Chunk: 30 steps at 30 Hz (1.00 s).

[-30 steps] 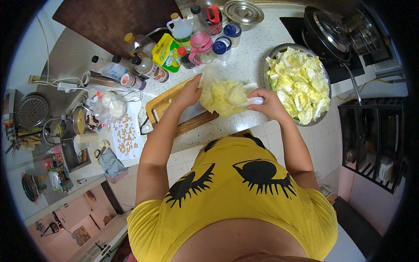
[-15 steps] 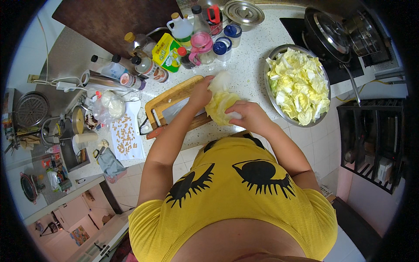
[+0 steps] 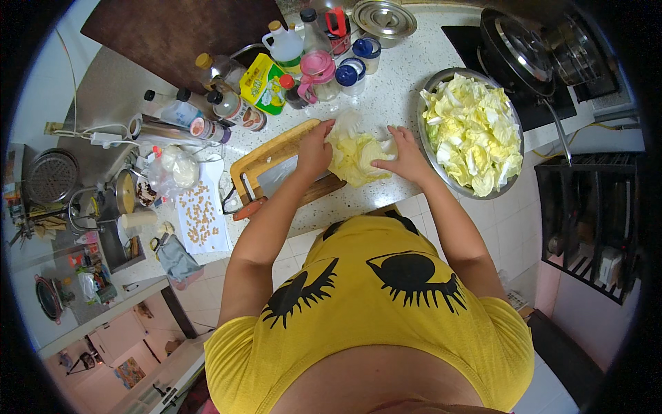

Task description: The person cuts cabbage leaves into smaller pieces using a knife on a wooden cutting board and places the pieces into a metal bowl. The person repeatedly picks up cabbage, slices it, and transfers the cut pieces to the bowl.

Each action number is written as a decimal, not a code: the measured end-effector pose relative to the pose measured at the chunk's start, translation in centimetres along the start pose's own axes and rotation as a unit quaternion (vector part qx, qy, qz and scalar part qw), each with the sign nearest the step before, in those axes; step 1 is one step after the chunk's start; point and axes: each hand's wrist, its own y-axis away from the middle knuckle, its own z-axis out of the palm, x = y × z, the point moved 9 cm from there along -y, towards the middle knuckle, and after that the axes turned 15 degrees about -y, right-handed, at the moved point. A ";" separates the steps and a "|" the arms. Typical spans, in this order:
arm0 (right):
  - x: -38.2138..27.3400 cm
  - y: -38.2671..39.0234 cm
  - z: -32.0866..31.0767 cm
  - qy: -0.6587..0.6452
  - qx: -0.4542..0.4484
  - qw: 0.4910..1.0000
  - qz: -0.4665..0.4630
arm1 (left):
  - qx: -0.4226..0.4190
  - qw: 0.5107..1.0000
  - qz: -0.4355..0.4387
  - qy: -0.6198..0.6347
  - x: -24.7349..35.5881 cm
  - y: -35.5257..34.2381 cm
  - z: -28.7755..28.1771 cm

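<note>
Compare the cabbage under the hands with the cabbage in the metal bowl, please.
The cabbage on the board is one small clump under both hands; the cabbage in the bowl is a large pile of loose, separate pieces, untouched. Both are pale yellow-green leaves.
</note>
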 end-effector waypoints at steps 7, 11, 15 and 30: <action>0.4 -0.2 1.4 -0.170 -0.105 0.979 0.048 | -0.003 0.999 0.008 0.036 -0.1 0.8 -0.4; -3.9 1.7 1.5 -0.057 -0.057 0.996 -0.050 | -0.042 0.998 -0.041 -0.023 -1.0 0.7 -0.8; -7.9 3.5 2.2 0.019 -0.038 0.988 -0.150 | -0.070 0.986 -0.088 -0.124 -2.2 -0.1 -0.5; -11.0 5.8 2.8 0.141 0.022 0.964 -0.226 | 0.119 0.964 -0.235 -0.040 -6.1 -1.5 -3.3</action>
